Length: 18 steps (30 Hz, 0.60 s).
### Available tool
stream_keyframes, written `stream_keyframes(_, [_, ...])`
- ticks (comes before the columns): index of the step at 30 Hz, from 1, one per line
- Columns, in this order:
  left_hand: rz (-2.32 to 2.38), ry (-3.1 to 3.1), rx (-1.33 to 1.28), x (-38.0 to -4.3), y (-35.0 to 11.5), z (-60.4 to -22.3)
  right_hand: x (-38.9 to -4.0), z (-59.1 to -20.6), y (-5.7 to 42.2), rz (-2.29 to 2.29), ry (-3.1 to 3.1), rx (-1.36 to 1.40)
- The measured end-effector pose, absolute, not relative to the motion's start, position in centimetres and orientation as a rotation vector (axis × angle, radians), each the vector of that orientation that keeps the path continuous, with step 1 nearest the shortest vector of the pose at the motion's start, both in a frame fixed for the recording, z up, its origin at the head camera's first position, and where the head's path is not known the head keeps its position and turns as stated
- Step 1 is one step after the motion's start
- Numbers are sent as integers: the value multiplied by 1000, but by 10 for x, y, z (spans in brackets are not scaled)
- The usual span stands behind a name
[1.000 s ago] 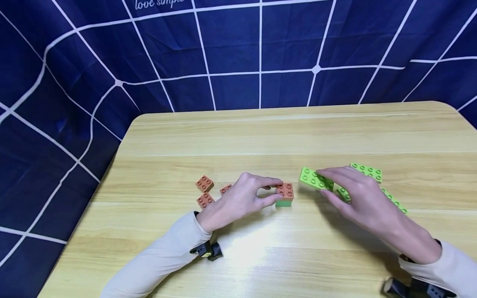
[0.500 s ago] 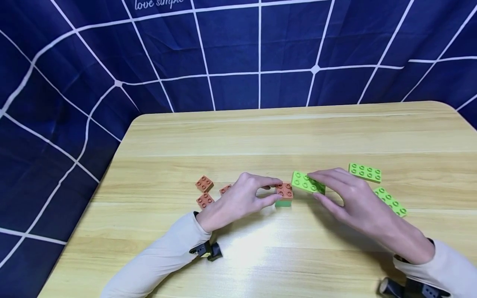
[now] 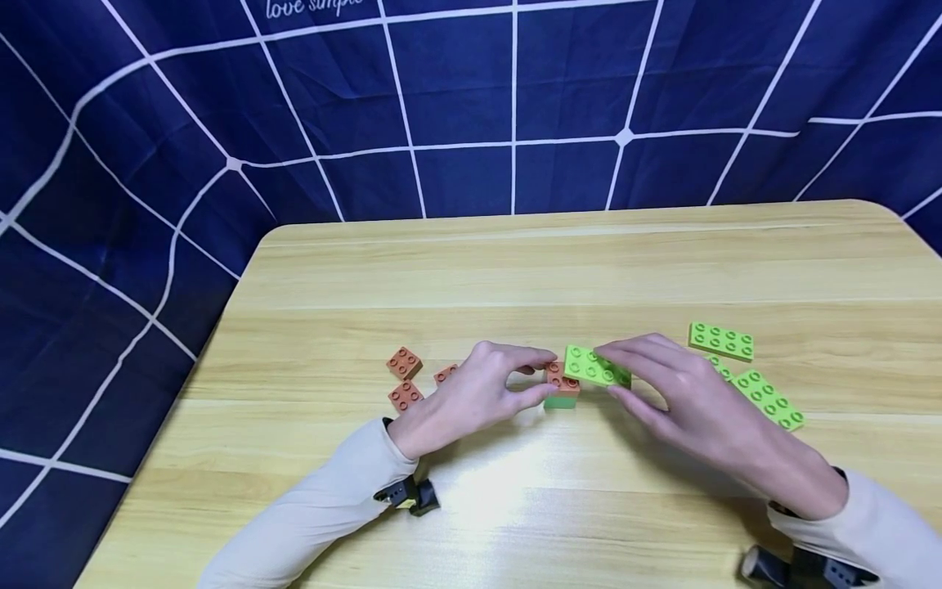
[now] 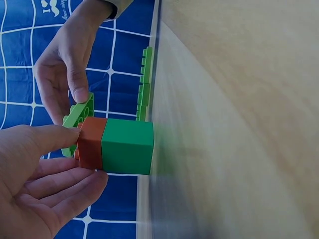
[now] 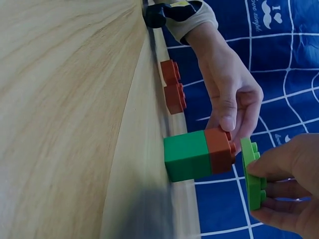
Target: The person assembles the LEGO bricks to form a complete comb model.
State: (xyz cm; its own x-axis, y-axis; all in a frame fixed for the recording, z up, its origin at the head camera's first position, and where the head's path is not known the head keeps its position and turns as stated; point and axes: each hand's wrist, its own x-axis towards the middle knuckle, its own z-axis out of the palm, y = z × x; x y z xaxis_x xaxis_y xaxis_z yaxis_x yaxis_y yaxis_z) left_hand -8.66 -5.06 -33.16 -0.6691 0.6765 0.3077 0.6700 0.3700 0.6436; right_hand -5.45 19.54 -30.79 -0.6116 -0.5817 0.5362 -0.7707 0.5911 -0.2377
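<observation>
An orange brick [image 3: 555, 381] is stacked on a green block [image 4: 127, 147] that stands on the table. My left hand [image 3: 471, 397] pinches the orange brick from its left side, thumb in front and fingers behind. My right hand [image 3: 692, 401] holds a flat lime-green brick [image 3: 585, 366] by its right end, studs up. That brick's left end overlaps the orange brick's top in the head view. In the right wrist view the lime brick [image 5: 252, 174] shows a small gap to the orange studs.
Several loose orange bricks [image 3: 404, 362] lie left of the stack, one partly behind my left wrist. More flat lime-green bricks [image 3: 721, 340] lie at the right, one partly covered by my right hand. A blue curtain [image 3: 456, 98] with white lines hangs behind the wooden table [image 3: 478, 270].
My right hand has carried the lime-green brick leftward, from right of the stack to over the orange brick. More of the lime bricks at right now shows. My left hand stays in place.
</observation>
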Motion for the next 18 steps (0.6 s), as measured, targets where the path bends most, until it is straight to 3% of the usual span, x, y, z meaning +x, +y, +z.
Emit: stream_keyframes(18, [1226,2552,1263,-88,-51,-331,-58,-308,189,623,-2386,1214])
